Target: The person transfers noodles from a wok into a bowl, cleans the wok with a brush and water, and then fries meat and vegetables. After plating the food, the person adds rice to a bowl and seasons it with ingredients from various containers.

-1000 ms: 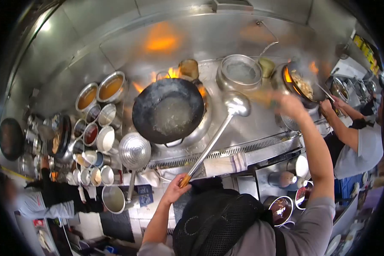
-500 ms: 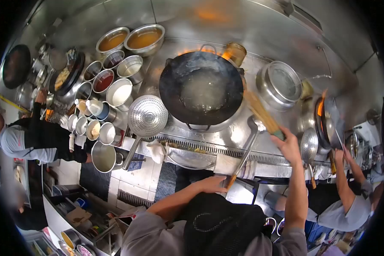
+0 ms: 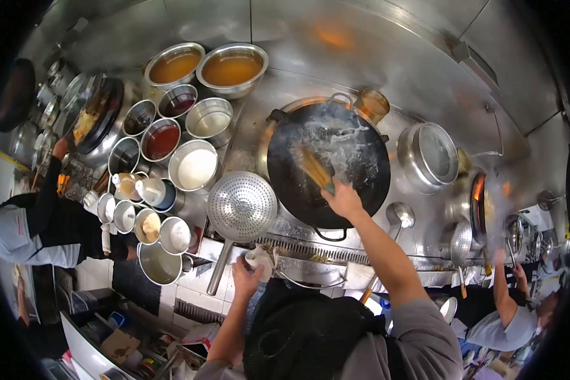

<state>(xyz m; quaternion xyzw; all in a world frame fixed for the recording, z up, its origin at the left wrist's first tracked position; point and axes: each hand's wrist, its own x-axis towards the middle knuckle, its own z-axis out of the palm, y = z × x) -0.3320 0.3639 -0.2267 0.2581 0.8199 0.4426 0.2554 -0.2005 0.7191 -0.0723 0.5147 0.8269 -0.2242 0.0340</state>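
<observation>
Black wok [image 3: 364,190] on the stove [image 3: 246,152], wet and steaming, with the brush [image 3: 314,170] inside, towards the left. Grips the brush in the right hand [image 3: 345,201], fingers curled round the handle, tips partly hidden. At the cloth [image 3: 263,258], the left hand [image 3: 245,280], thumb and forefinger apart; cannot tell whether pinching. Could slop hot water over the rim from too hard a sweep, or scald the knuckles in steam so low over the bowl. Could also knock the strainer [image 3: 242,206], close by the left rim, with a careless swing. Counted: one brush, one cloth, two amber basins [image 3: 232,68], six sauce pots [image 3: 194,166], four small bowls [image 3: 149,228], two bottles [image 3: 151,190], one ladle [image 3: 400,215] right of the wok.
</observation>
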